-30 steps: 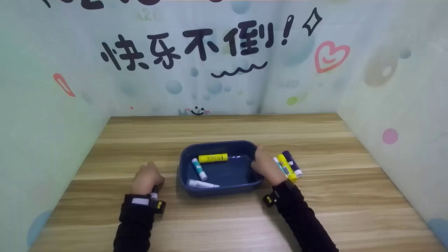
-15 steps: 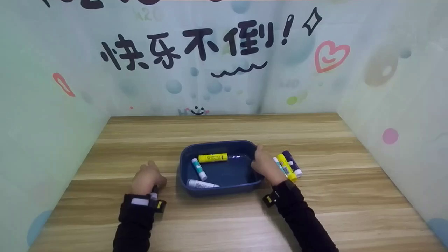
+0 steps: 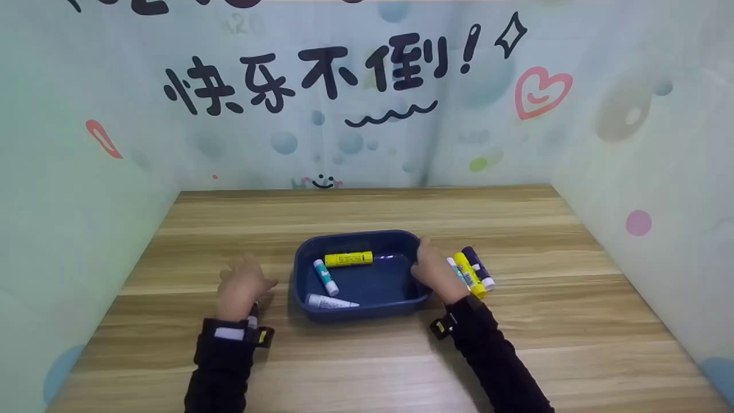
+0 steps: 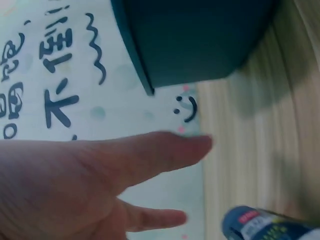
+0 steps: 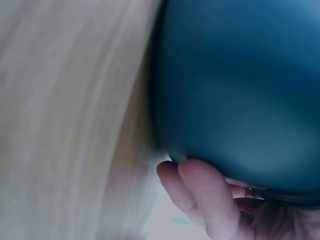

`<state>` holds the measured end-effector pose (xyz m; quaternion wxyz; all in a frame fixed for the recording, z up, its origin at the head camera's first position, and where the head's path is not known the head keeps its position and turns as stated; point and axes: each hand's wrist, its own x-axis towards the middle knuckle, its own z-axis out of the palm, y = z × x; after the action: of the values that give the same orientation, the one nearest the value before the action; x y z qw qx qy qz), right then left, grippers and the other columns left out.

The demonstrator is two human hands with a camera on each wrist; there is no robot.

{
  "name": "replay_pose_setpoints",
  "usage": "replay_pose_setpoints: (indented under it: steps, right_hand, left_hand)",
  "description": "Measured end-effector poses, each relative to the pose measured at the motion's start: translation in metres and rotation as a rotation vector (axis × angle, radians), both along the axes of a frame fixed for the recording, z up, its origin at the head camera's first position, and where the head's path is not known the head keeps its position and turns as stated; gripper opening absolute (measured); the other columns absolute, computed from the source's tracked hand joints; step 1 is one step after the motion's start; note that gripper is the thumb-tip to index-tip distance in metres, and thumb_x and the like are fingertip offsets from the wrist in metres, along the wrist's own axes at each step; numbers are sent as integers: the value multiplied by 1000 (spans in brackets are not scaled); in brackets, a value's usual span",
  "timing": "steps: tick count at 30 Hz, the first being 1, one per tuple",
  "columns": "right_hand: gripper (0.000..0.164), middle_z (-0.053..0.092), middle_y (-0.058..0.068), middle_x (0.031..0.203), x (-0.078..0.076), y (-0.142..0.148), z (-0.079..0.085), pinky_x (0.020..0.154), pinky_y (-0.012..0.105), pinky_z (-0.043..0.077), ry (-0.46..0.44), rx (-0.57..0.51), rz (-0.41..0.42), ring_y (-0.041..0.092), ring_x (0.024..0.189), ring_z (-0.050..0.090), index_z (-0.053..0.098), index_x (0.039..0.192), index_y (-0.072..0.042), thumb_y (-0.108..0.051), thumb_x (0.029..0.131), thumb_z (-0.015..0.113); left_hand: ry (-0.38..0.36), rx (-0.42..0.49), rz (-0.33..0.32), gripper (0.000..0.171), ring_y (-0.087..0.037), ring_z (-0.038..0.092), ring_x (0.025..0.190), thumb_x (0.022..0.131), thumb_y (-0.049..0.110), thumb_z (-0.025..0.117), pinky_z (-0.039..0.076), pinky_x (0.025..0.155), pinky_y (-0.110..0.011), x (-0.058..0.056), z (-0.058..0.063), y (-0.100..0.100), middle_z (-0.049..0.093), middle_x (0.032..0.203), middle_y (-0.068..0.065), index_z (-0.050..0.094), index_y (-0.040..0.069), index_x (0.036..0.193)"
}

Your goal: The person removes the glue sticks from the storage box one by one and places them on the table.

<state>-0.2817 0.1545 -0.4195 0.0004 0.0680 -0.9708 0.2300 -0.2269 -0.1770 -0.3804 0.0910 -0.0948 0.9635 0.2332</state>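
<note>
My left hand (image 3: 243, 285) hovers left of the blue plastic bin (image 3: 367, 312), its thumb and fingers spread with nothing between them. Close to it in the left wrist view is a dark blue, labelled glue stick (image 4: 270, 227), partly cut off by the frame edge. In the head view, that stick is mostly hidden by the hand and wrist. My right hand (image 3: 438, 269) grips the bin's right end, with fingers curled against its wall in the right wrist view. Inside the bin lie a yellow glue stick (image 3: 348, 259), a teal-and-white one (image 3: 326, 277) and a white tapered tube (image 3: 331, 302).
Beside my right hand, a yellow stick (image 3: 470, 275), a purple one (image 3: 478, 268) and a partly hidden teal-and-white one (image 3: 455, 267) lie on the wooden table (image 3: 367, 367). Printed cloth walls (image 3: 367, 149) enclose the table at the back and sides.
My left hand's fingers have uncurled and spread, and the hand has shifted slightly away from me. The right hand and the bin stay in place.
</note>
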Motion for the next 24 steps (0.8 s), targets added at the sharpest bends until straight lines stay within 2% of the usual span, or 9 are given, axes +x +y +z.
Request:
replay_pose_setpoints:
  steps: [3,5,8,11,13,17,20,24]
  right_hand:
    - [56,57,18,79,0,0,0,55,35,44,12,3,5,25,61,51,29,129,12,0,79,51]
    - [57,57,17,79,0,0,1,55,33,42,2,-2,-3,23,61,50,28,131,11,0,79,51]
    - [59,60,21,85,0,0,1,57,34,44,-5,-6,-6,25,64,53,28,132,12,0,79,52]
    - [61,61,26,93,-1,0,1,62,37,47,-8,-12,-5,27,70,56,27,132,12,0,78,52]
    - [62,61,28,98,-1,0,1,64,38,48,-9,-16,-6,28,73,57,27,133,13,0,78,52]
    - [64,60,29,105,-1,0,2,65,36,48,-36,-24,-13,28,75,57,24,136,12,-1,79,51]
    - [65,59,30,109,-1,0,2,65,35,48,-68,-30,-22,27,77,58,21,138,11,-2,81,50]
    - [66,57,31,115,-2,-1,2,66,34,48,-86,-31,-34,28,80,58,20,140,11,-2,83,50]
  left_hand:
    - [167,5,-35,55,-51,37,115,87,22,59,40,90,-57,-2,4,8,40,124,-35,37,-10,126]
    - [256,32,-78,52,-48,36,120,89,20,57,38,95,-55,-3,7,16,40,129,-32,38,-6,130]
    - [321,92,-195,46,-40,38,125,92,20,53,35,101,-52,-2,11,33,41,134,-25,42,0,133]
    - [325,145,-322,37,-32,46,120,92,19,55,40,99,-47,3,12,52,49,128,-17,51,5,126]
    - [293,156,-400,35,-29,50,116,90,19,59,42,98,-44,7,9,65,52,123,-13,55,7,123]
    - [244,112,-509,39,-31,51,112,83,16,67,42,97,-44,8,-7,85,54,119,-15,58,5,119]
    - [223,85,-522,43,-35,49,114,81,15,68,41,97,-46,5,-19,93,53,122,-18,58,3,120]
    - [194,46,-433,50,-37,42,123,81,19,69,39,99,-48,0,-28,97,48,132,-17,54,8,128]
